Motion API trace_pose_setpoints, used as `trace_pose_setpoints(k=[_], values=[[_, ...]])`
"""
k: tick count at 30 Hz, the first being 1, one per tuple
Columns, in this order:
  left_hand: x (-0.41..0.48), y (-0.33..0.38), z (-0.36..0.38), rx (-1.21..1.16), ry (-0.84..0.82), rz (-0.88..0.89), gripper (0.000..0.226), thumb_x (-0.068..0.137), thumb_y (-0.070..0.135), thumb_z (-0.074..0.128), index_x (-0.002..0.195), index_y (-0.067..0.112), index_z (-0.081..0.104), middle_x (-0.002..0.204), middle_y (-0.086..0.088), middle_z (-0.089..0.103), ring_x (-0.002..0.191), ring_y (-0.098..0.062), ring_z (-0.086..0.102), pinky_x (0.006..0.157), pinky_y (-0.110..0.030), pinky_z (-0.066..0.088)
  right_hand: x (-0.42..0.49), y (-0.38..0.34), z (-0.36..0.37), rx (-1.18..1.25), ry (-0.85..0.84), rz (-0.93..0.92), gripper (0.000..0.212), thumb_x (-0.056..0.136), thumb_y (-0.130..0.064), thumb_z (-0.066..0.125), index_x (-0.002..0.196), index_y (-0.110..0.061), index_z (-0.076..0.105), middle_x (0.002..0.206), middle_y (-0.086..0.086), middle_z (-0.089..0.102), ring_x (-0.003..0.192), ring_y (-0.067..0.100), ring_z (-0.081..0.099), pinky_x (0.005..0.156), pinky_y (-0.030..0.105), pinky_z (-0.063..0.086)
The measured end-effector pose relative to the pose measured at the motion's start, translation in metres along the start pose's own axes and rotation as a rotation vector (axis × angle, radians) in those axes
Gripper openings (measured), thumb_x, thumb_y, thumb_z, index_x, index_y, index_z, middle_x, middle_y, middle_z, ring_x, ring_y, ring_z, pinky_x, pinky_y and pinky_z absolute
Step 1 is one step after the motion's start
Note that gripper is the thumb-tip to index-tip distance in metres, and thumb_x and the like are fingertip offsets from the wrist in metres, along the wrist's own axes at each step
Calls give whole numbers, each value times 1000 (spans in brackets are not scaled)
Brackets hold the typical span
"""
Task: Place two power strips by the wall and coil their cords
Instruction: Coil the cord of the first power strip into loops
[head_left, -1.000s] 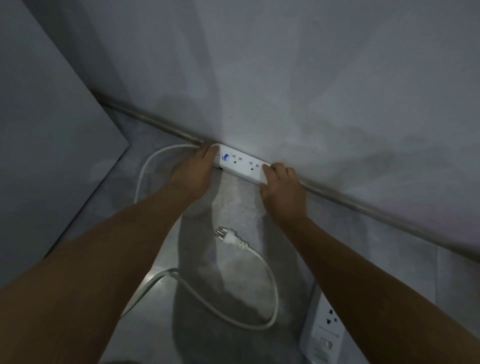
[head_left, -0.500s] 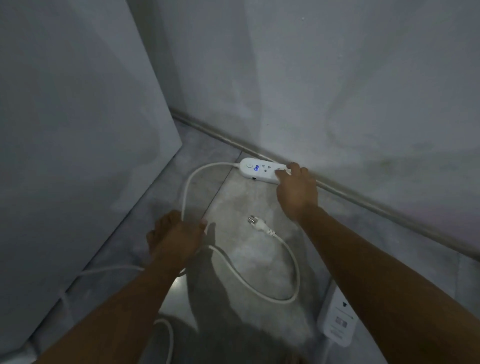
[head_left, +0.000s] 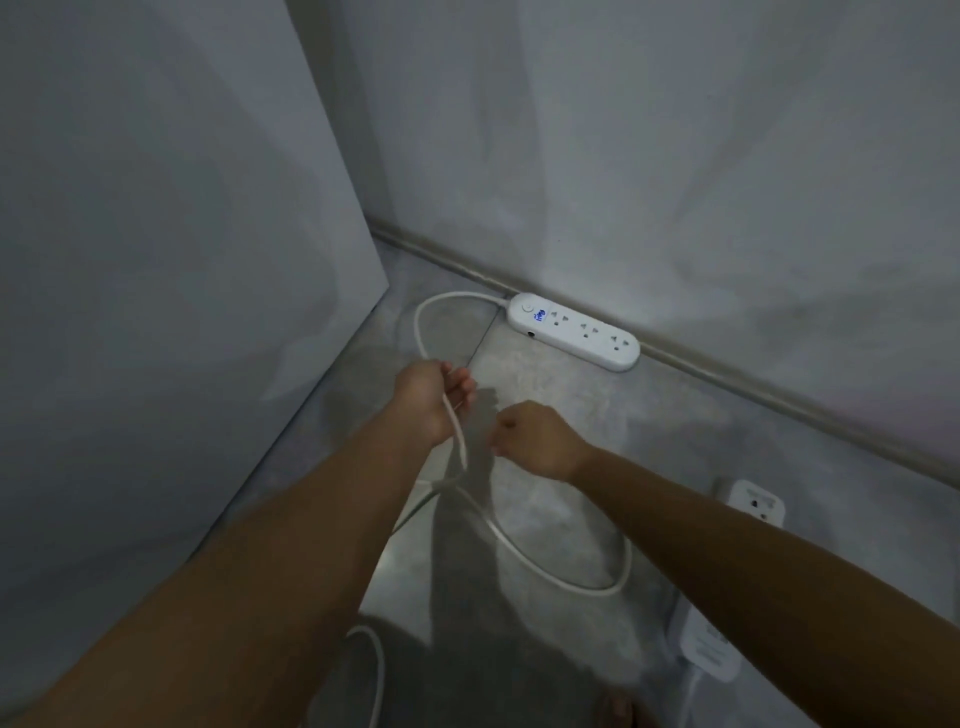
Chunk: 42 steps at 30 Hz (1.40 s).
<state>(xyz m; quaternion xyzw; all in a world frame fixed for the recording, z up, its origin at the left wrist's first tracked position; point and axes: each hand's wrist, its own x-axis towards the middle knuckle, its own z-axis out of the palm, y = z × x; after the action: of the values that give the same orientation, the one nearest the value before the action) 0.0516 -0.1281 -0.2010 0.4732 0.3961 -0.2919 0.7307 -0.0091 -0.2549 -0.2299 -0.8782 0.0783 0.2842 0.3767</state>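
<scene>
I am looking down at the white power strip (head_left: 573, 331), which is lying on the floor (head_left: 675, 441) right against the wall (head_left: 675, 182). Its cord (head_left: 423, 332) is looping away from it into my left hand (head_left: 428, 400), whose fingers are curling closed around it. My right hand (head_left: 537, 441), nearer me than the strip, is fisted; I cannot tell what it is pinching. My right forearm is covering most of a second power strip (head_left: 756, 506).

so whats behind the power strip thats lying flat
Right behind the power strip runs the baseboard, with the wall above. The view cannot settle whether the strip touches the baseboard.
</scene>
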Motion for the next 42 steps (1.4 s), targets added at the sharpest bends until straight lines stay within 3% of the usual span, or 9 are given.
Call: trace_pose_setpoints(k=[3,10,15,21,25,28,32,39,42], values=[[-2,5,16,-54,-14,0,33,97,11,25,68,19,39,56,1,55,56,-13,47,55,-24,39,-16,-8,3,337,-162,41,23,82,-2,57,83,-17,74,76,-8,67,69,5,58,64,16,46],[-2,14,32,98,-53,58,34,100,21,30,69,18,42,69,-1,49,60,-14,46,61,-25,38,-23,-1,-16,766,-268,101,11,91,-15,59,100,-15,65,103,4,67,92,11,60,91,27,45],[-4,9,6,1003,-109,299,57,99,54,23,96,13,62,89,-5,62,68,-12,52,63,-23,37,-15,3,-33,858,-65,67,13,95,-12,55,83,-14,60,84,6,68,72,14,59,72,24,43],[-2,10,-59,2122,-337,23,57,93,55,44,122,10,62,121,0,61,104,-19,60,92,-26,47,-4,-2,-54,915,359,98,21,84,3,57,74,-14,61,69,4,58,65,15,53,64,24,45],[-9,5,-73,1778,-150,-376,34,100,38,40,87,15,59,73,2,68,61,-11,62,74,-25,47,5,-7,-63,982,437,138,26,85,7,49,74,-15,57,73,3,58,63,15,52,62,24,45],[-5,8,-64,1396,-102,-303,37,101,27,41,68,13,49,38,3,54,32,-8,55,51,-19,47,6,-16,-68,993,417,170,22,83,5,47,73,-12,56,68,3,52,51,11,45,52,23,37],[0,23,-36,815,-48,-226,34,97,10,43,63,10,45,34,0,48,28,-9,50,39,-14,47,6,-20,-83,943,356,94,23,81,0,45,70,-13,61,54,1,40,37,8,27,37,18,20],[-4,51,5,283,52,-87,16,92,23,51,93,10,41,80,-9,50,72,-20,53,92,-36,39,4,-18,-72,583,193,-10,22,76,-9,57,56,-12,67,48,2,53,46,16,46,50,27,38],[-3,57,27,147,46,16,25,92,21,52,78,6,39,83,-13,45,74,-21,48,91,-36,41,-2,-21,-54,422,46,-56,21,76,-28,60,60,-18,70,54,-2,64,55,16,58,59,34,45]])
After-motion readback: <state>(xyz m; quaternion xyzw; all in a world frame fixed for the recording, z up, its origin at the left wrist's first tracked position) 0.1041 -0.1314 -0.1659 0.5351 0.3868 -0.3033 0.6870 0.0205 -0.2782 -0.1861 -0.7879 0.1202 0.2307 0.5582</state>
